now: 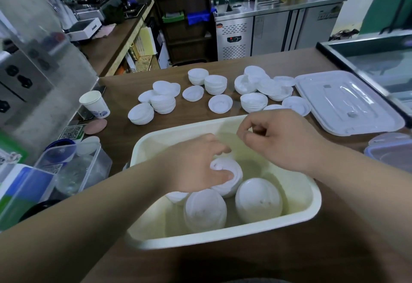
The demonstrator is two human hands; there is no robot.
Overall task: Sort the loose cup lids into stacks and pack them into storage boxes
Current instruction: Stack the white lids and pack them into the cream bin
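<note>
Three stacks of thin white plastic lids show clearly inside the box, a cream plastic tub with rounded corners and smooth walls that stands on the brown wood-grain tabletop. The left hand reaches down into the box and is clamped on the tilted stack, with the thumb pressed on its near side and the fingers curled over its top. Just in front of it the left stack and right stack stand side by side, smooth domes up, their sides ribbed by nested rims. The edge of a fourth stack peeks out under the left wrist. The right hand hovers above the box's far rim, fingers curled in, thumb tip meeting the forefinger. Beyond the box, single lids lie hollow side up among low piles spread across the tabletop. A translucent rectangular cover with a raised centre panel lies flat at the right. A white paper cup stands at the left, and clear square containers sit nearer on that side
</note>
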